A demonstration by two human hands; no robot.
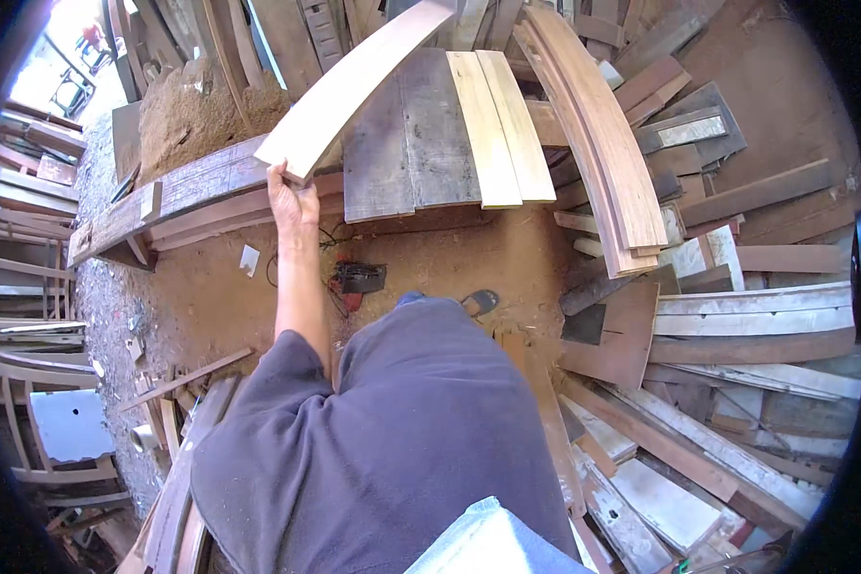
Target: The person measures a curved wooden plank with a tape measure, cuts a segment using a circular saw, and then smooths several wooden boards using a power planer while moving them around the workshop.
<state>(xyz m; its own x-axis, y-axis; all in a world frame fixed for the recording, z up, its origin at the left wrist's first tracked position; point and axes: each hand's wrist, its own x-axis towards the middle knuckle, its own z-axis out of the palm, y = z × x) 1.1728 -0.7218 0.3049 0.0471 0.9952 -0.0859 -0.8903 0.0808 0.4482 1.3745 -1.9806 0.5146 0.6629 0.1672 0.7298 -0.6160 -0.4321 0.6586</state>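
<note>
My left hand [294,203] is closed around the near end of a long pale wooden plank [354,91], with the arm stretched forward. The plank slants up and to the right, and its far end reaches the top of the view. Just right of it, two dark weathered boards [407,134] lie side by side on the bench. Beside those are two pale yellowish planks [497,129]. Farther right rests a stack of reddish-brown planks [598,134]. My right hand does not show.
A worn wooden beam [201,187] runs along the bench's left side, with a sawdust heap [201,110] behind it. A dark and red power tool [359,278] lies on the dirt floor near my foot [481,302]. Timber offcuts [737,316] crowd the right side.
</note>
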